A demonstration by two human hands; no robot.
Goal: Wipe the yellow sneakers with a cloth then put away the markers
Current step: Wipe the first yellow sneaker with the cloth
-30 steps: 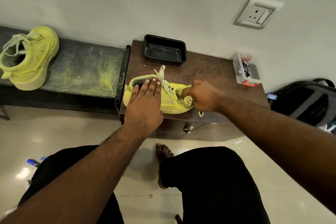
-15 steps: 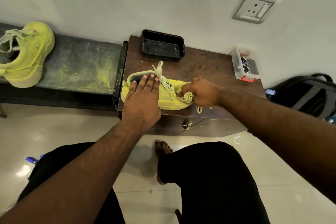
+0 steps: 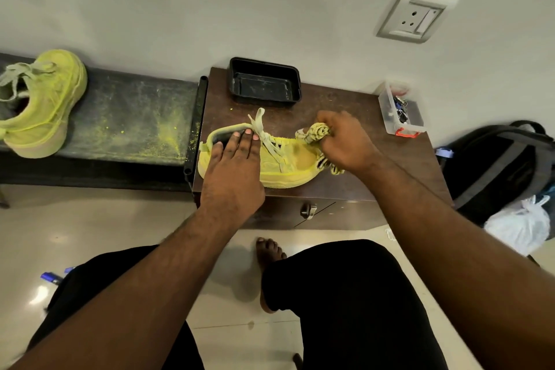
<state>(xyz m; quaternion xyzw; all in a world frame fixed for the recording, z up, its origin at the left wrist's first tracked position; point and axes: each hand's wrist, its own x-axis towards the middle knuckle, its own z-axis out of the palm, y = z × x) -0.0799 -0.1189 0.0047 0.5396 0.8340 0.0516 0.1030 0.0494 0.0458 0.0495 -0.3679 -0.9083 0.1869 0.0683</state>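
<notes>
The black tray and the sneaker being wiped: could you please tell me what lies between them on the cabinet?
In the head view, only bare brown cabinet top separates the black tray from the sneaker, apart from the sneaker's own lace end sticking up toward the tray.

Yellow sneakers: two, one on the worktop [image 3: 354, 105], one [image 3: 45, 105] on the dark bench [image 3: 129, 117]; cloth [image 3: 315, 134]: one; black tray [image 3: 264, 81]: one; clear plastic box [image 3: 399, 112]: one; hands: two; backpack [image 3: 498, 159]: one; wall socket [image 3: 416, 16]: one; white bag [image 3: 519, 225]: one
</notes>
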